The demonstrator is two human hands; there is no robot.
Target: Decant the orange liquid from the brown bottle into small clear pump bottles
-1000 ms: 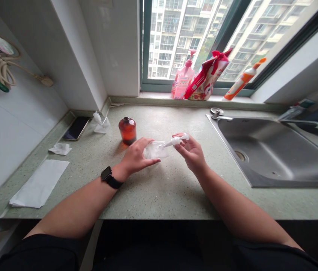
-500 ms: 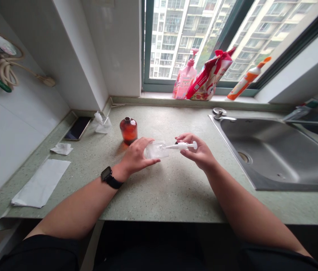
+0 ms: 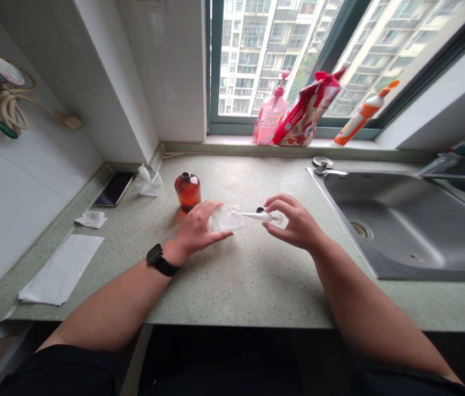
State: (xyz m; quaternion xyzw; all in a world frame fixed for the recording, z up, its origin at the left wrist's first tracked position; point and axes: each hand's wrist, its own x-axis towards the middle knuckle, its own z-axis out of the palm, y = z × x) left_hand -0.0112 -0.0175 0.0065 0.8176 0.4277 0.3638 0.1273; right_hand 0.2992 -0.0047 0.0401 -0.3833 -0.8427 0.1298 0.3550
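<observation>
My left hand (image 3: 195,228) is closed around a small clear bottle (image 3: 228,218), which lies tilted with its mouth toward the right. In the fingertips of my right hand (image 3: 294,223) is a white pump dispenser (image 3: 263,216). Its thin tube points left and reaches the bottle's mouth; whether the tip is inside I cannot tell. Beside the right fingertips shows a small black cap (image 3: 260,210), partly hidden. An amber bottle (image 3: 188,191) without a top stands just behind my left hand.
On the left of the counter are a phone (image 3: 115,188), a clear plastic wrapper (image 3: 149,181), a crumpled tissue (image 3: 91,219) and folded paper towels (image 3: 62,269). A steel sink (image 3: 422,220) lies to the right. A pink pump bottle (image 3: 270,118) stands on the windowsill.
My right hand has turned slightly and its fingers have shifted on the pump, whose head now sits a little lower and further left. My left hand and the clear bottle have barely moved.
</observation>
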